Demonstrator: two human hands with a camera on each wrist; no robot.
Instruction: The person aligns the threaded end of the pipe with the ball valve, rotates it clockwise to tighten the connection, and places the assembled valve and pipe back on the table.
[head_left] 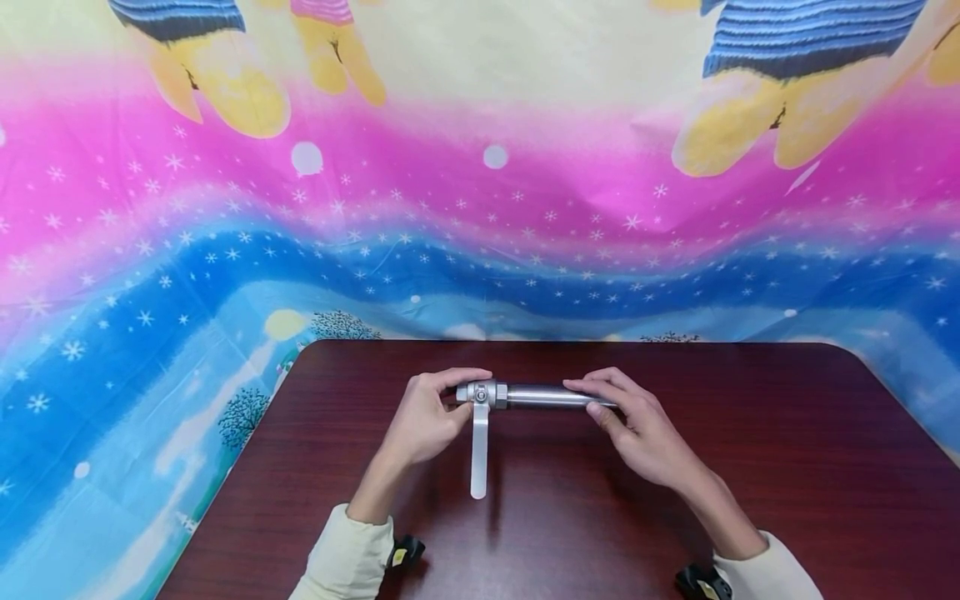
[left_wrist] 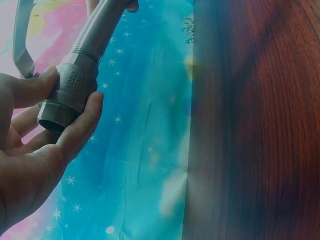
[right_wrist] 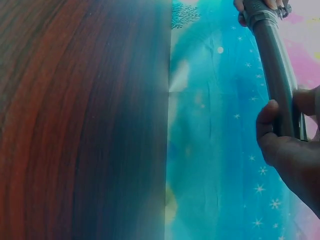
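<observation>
A metal ball valve (head_left: 481, 392) with a flat lever handle (head_left: 479, 454) is joined to a straight steel pipe (head_left: 543, 396). My left hand (head_left: 426, 418) grips the valve body, thumb on one side and fingers on the other, as the left wrist view shows; the valve's open hex end (left_wrist: 56, 116) faces that wrist. The lever points toward me in the head view. Around the far right end of the pipe, my right hand (head_left: 641, 429) pinches with thumb and fingers. Valve and pipe lie level between both hands, above the table.
Beneath the hands is a dark red-brown wooden table (head_left: 555, 533) with rounded back corners. Behind it hangs a printed cloth (head_left: 450, 217) in pink and blue with snowflakes. Black straps with small devices (head_left: 405, 552) sit at both sleeve cuffs.
</observation>
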